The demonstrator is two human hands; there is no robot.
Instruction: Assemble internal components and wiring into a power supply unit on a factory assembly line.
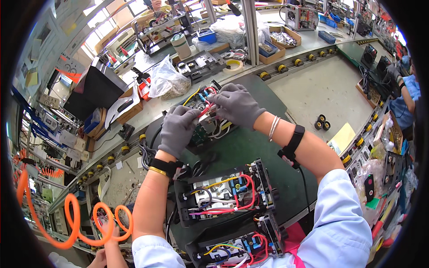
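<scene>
My left hand (178, 130), in a grey glove, is closed with its fingertips pinching a red wire (204, 109). My right hand (239, 105), gloved the same way, is closed at the other end of that short red stretch, its thumb and fingers bent together. The wire belongs to an open electrical unit (198, 136) lying under both hands, with a yellow wire (192, 97) and small blue connectors beside the fingers. Much of this unit is hidden by the gloves. Nearer to me a second open unit (223, 196) and a third (237, 248) show similar red, yellow and white wiring.
A green mat (286, 187) bears the units. Three black rollers (322, 122) and a yellow sheet (342, 139) lie to the right. Beyond my hands are a plastic bag (167, 80) and a tape roll (233, 67). An orange coiled hose (71, 214) hangs at left. Other people work nearby.
</scene>
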